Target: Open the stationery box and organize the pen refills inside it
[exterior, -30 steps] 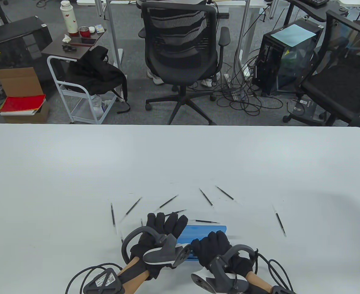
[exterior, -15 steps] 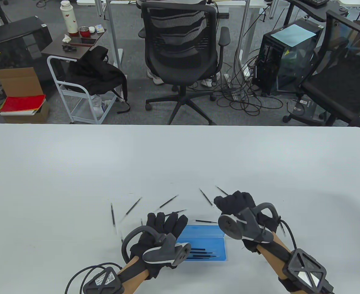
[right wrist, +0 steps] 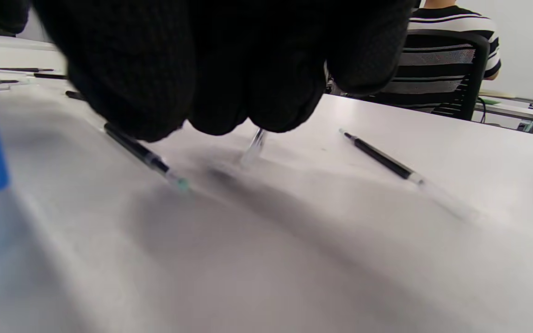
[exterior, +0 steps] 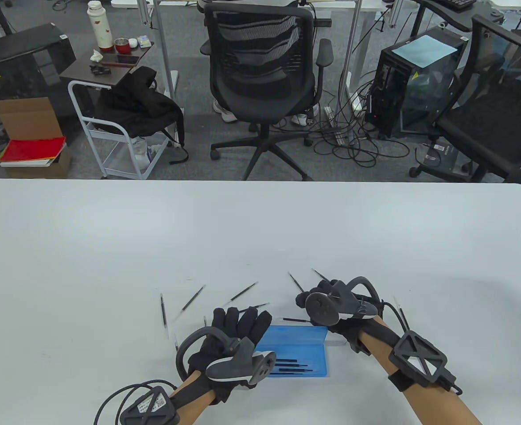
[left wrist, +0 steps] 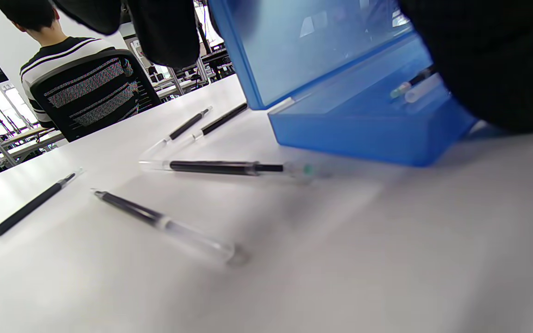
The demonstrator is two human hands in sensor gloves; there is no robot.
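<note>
Since half a second ago my right hand (exterior: pixel 327 305) has dropped onto the loose refills (exterior: pixel 297 283) beyond the open blue box (exterior: pixel 305 338), fingers curled pinching one; thin, light, slippery, best nipped mid-shaft, while my left hand (exterior: pixel 231 341) steadies the lid with straight fingers.

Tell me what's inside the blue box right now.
The open blue box holds a few black pen refills lying lengthwise near its front edge. The left hand covers the box's left end, so an exact count isn't possible.
</note>
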